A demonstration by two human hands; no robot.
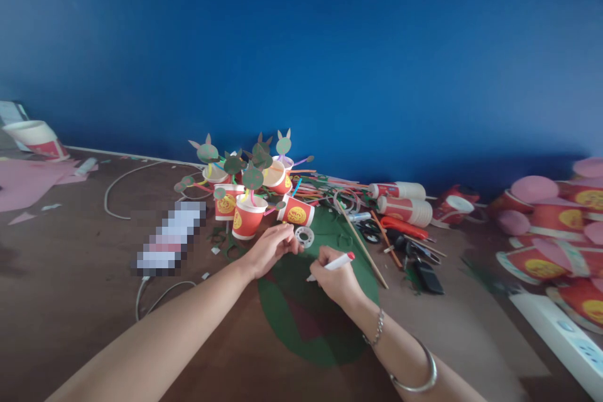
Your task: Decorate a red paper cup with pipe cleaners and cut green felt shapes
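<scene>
My right hand (336,279) is closed around a white marker (340,261) with a red end, its other end pointing down at dark green paper (282,320). My left hand (273,250) has its fingers bent together beside a white tape roll (304,237); whether they pinch anything is too small to tell. Just behind it a red paper cup (296,211) lies tilted. Another red cup (247,218) stands to its left, with a green animal-head cutout (253,177) above it.
A phone (169,239) with a cable lies left. Right of the paper are a wooden stick (362,245), stacked cups (405,210), an orange-red tool (405,226) and a black object (428,277). Decorated cups (560,220) and a power strip (560,333) sit far right. Pink paper (32,179) lies far left.
</scene>
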